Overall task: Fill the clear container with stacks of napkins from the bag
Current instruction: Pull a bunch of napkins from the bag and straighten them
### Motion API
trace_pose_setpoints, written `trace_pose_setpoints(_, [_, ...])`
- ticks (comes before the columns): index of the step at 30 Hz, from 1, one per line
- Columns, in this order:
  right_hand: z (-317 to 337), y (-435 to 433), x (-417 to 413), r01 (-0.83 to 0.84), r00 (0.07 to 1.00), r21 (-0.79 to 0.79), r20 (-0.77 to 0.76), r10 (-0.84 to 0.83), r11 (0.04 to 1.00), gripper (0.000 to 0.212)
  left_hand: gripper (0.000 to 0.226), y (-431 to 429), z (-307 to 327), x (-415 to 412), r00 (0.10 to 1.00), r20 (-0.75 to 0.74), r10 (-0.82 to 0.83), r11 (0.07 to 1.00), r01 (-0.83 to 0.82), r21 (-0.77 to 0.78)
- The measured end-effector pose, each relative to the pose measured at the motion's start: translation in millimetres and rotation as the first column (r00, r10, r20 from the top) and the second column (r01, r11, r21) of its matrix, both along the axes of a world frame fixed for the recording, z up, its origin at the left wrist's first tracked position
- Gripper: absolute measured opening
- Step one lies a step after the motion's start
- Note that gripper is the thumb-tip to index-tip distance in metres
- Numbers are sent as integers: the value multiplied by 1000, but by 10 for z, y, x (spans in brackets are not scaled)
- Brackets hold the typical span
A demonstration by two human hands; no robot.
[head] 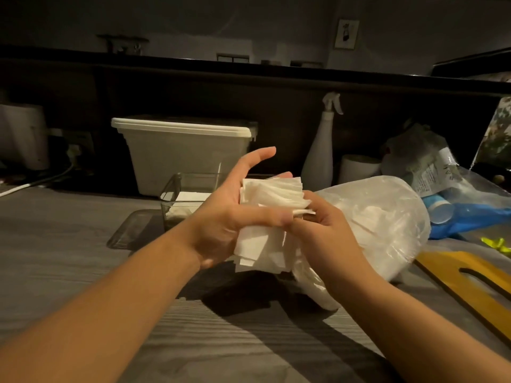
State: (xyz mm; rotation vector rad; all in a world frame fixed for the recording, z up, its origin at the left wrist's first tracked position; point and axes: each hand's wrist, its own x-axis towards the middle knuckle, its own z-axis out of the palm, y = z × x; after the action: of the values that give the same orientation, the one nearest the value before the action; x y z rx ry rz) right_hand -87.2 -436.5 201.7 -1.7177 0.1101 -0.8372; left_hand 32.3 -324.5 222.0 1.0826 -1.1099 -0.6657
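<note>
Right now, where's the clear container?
Head view, centre-left on the table: the clear container sits just behind the left hand, in front of the lidded white tub.

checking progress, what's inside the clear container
The clear container holds a low layer of white napkins. The left hand and its napkin stack cover the right side, so that part cannot be seen.

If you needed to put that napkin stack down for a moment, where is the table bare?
Bare table lies on the left, between the white cable and the clear container, and along the near edge. The right is crowded: the plastic bag, a blue wrapper and the yellow board.
</note>
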Motion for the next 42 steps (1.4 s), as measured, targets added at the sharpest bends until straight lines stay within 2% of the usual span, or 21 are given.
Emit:
trace_pose_setpoints(2, [-5,-5,-2,10,1000,35,-24,-9,999,34,109,6,-24,5,994,109,-17,1000,18,-2])
trace_pose_setpoints(4, [-25,-12,1,31,999,53,-42,-29,998,31,121,29,-14,-13,977,213,8,1000,-9,5])
trace_pose_setpoints(6, [-57,-20,3,12,999,121,-42,-7,993,37,123,40,-17,-36,933,352,77,996,-90,21])
trace_pose_setpoints(8, [-63,-25,-3,-22,999,169,-33,28,985,45,121,43,-23,-53,894,426,137,987,-158,15])
trace_pose_setpoints(13, [-12,64,-58,54,997,-114,-44,-59,992,60,121,69,64,-81,805,565,178,971,-236,30])
trace_pose_setpoints(16, [90,102,-56,69,998,-136,21,-67,988,70,124,104,139,-90,769,612,186,965,-260,33])
trace_pose_setpoints(18, [154,136,-67,72,997,-154,20,-69,985,68,125,148,159,-89,779,603,173,967,-252,48])
trace_pose_setpoints(21, [175,195,-85,109,994,-112,5,-110,988,45,114,258,119,-26,849,495,186,962,-260,85])
trace_pose_setpoints(23, [147,239,-93,118,993,9,-21,-118,993,37,91,427,57,26,886,387,255,940,-320,114])
trace_pose_setpoints(26, [48,358,-41,61,997,210,-56,-50,976,35,50,640,-129,98,888,202,412,890,-440,120])
trace_pose_setpoints(28, [-21,481,33,52,995,192,-97,-34,980,36,42,728,-266,137,882,26,470,874,-469,127])
trace_pose_setpoints(31, [-63,657,145,52,991,78,-131,-42,996,36,41,850,-396,193,843,-45,535,841,-528,116])
trace_pose_setpoints(34, [-183,713,174,91,982,81,-171,-76,993,37,44,907,-496,143,863,12,505,855,-503,129])
trace_pose_setpoints(37, [-288,755,137,98,956,23,-281,-87,995,52,63,899,-552,69,883,159,442,866,-466,179])
trace_pose_setpoints(40, [-282,759,88,32,968,76,-252,-12,997,67,86,850,-562,24,914,123,387,905,-402,140])
trace_pose_setpoints(42, [-251,762,60,-1,971,57,-237,14,998,71,90,809,-551,-6,916,126,380,911,-394,117])
